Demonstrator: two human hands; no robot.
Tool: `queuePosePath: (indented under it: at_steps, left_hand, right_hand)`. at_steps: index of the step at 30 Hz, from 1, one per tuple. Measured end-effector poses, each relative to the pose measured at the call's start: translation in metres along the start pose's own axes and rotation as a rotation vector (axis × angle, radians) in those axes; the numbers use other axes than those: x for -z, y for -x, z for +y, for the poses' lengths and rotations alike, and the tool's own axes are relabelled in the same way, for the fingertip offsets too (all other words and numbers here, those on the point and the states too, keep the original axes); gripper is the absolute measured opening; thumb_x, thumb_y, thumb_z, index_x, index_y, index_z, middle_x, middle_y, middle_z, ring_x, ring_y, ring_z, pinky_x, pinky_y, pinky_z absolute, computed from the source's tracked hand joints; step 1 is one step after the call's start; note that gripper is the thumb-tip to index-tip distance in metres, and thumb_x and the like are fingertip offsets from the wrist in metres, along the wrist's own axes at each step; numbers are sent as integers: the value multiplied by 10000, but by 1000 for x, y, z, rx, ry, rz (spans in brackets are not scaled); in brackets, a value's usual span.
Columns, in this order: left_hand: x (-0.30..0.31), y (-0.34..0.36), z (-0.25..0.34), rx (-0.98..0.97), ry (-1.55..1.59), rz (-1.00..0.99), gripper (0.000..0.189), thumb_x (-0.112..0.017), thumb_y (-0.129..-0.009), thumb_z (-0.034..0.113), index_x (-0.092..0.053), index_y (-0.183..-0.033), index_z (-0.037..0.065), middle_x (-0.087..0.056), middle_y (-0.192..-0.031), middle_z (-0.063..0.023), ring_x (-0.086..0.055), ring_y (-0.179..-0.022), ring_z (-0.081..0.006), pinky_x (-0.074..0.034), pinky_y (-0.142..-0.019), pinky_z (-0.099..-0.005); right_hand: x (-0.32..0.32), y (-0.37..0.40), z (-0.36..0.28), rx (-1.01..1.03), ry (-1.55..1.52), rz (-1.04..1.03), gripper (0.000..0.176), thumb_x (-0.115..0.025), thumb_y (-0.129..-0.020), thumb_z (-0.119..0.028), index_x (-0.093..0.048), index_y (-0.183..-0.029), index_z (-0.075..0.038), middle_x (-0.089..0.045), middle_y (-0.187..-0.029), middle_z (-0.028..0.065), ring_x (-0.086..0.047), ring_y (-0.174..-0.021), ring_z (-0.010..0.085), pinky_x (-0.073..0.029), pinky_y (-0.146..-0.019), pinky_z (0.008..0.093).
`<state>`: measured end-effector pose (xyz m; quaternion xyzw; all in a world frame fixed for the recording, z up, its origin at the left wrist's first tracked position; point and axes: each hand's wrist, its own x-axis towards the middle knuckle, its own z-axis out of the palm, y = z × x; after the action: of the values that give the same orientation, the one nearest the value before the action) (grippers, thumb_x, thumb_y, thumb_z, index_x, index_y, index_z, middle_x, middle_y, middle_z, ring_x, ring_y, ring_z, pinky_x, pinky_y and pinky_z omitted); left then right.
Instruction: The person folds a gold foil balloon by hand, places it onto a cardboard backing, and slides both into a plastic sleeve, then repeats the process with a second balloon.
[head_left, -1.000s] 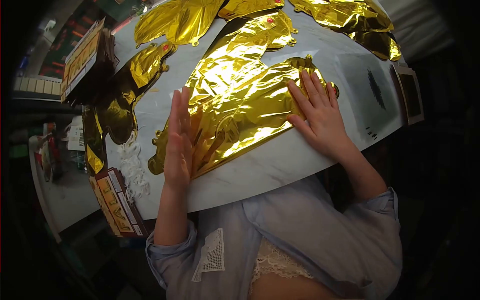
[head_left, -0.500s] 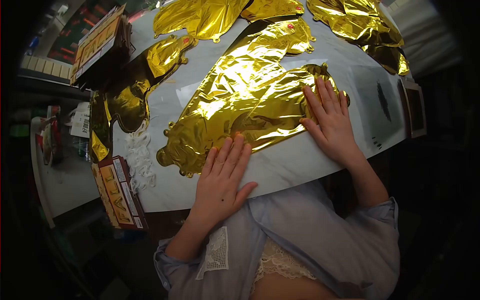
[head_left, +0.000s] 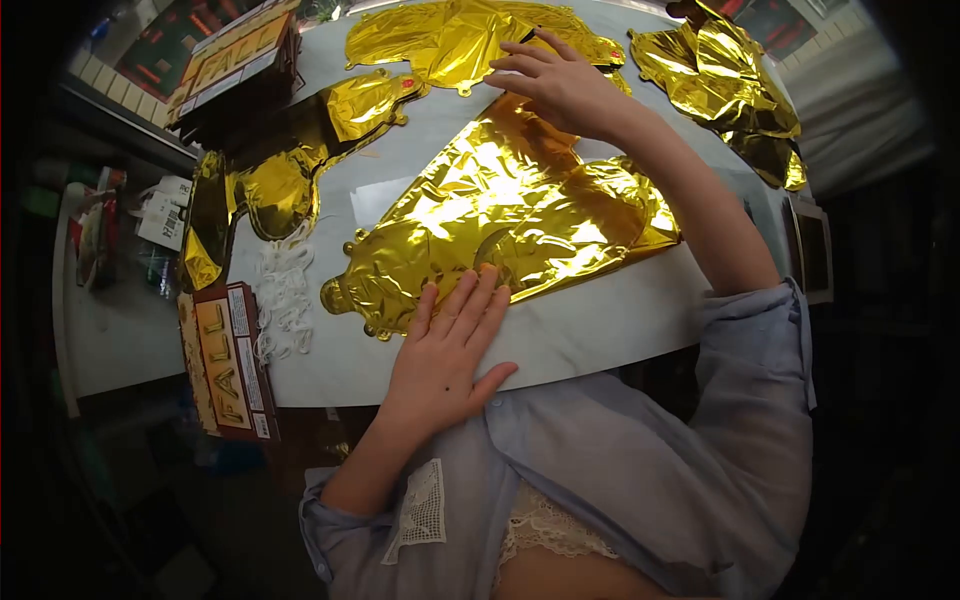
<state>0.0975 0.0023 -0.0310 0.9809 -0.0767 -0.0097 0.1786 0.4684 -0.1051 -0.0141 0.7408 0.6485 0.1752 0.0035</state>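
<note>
My hands are apart, both open. The left hand (head_left: 440,375) lies palm down, its fingertips on the near edge of the gold foil piece (head_left: 440,215), which is spread on the tabletop (head_left: 610,315). The right hand (head_left: 570,95) is over its far end, fingers spread; contact there cannot be confirmed. Only the left hand visibly bears on the foil. White cord (head_left: 287,300) lies beside a FALL packet (head_left: 225,365)

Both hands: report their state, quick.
Left hand: open, laid on the near gold foil, gripping nothing.
Right hand: open, over that foil's far end; contact unclear.
</note>
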Motion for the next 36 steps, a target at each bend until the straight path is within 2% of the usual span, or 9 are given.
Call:
queuePosePath:
  at_steps: [1,2,5,6,12,18,27,32,36]
  left_hand:
    - [0,0,0,-3,-6,7,784,-599,-1011,539,-416,-1628,91,-345,-1721,-122,-320,-1590,-278,-184,-1300,-537]
    - [0,0,0,5,-8,12,784,-599,-1011,539,-416,-1628,91,-345,-1721,-122,-320,-1590,-278,-184,-1300,-537]
    - [-1,1,0,-1,17,20,789,-602,-1007,547,-418,-1627,94,-347,-1719,-121,-320,-1590,-275,-178,-1296,-566]
    - [-2,1,-1,-1,4,19,794,-602,-1006,551,-415,-1628,93,-344,-1721,-121,-316,-1592,-274,-170,-1294,-579]
    - [-2,0,-1,-5,-1,-12,822,-605,-1001,557,-391,-1641,88,-323,-1732,-121,-283,-1608,-268,-128,-1296,-602]
    - [-3,0,-2,0,24,-19,866,-635,-974,537,-359,-1661,88,-296,-1742,-150,-274,-1615,-299,-89,-1301,-592]
    - [10,0,6,78,63,44,863,-622,-1004,518,-318,-1677,71,-185,-1763,-219,-147,-1645,-371,-55,-1293,-602]
    - [17,-39,8,158,-2,265,929,-674,-993,409,-226,-1665,-50,-121,-1756,-280,-106,-1640,-428,-93,-1291,-609]
    - [2,-64,-24,150,-107,245,886,-662,-1003,390,-248,-1663,-32,-169,-1749,-264,-152,-1629,-429,-152,-1291,-594]
  right_hand:
    - [-1,-10,7,-5,1,-116,533,-736,-898,-181,-634,-1420,-213,-681,-1288,30,-553,-1387,226,-203,-1313,572]
    - [1,-17,6,-25,-65,-67,345,-719,-891,-152,-733,-1233,-204,-708,-1111,12,-626,-1269,208,-187,-1314,584]
    - [18,-22,13,-54,-62,-288,109,-707,-893,-148,-758,-988,-169,-699,-1018,4,-660,-1183,207,-180,-1311,596]
    - [21,-14,10,6,-74,-68,41,-752,-878,-130,-720,-904,-132,-622,-872,0,-674,-1026,207,-221,-1317,551]
    - [75,56,-54,-67,-11,51,142,-764,-825,-92,-640,-889,-116,-603,-944,31,-642,-1009,243,-403,-1223,525]
    - [69,115,-115,-230,-485,-47,206,-769,-919,-187,-657,-1026,-52,-643,-1364,112,-612,-1290,335,-409,-1202,544]
    - [45,132,-123,-338,-639,125,409,-796,-881,-106,-699,-1277,-68,-646,-1235,132,-628,-1230,368,-518,-1022,475]
    - [40,132,-122,-279,-624,169,377,-793,-875,-86,-737,-1248,-71,-640,-1207,119,-638,-1193,361,-520,-1015,463]
    - [40,134,-120,-279,-640,181,349,-797,-877,-106,-749,-1221,-69,-645,-1194,121,-644,-1176,356,-519,-1005,456]
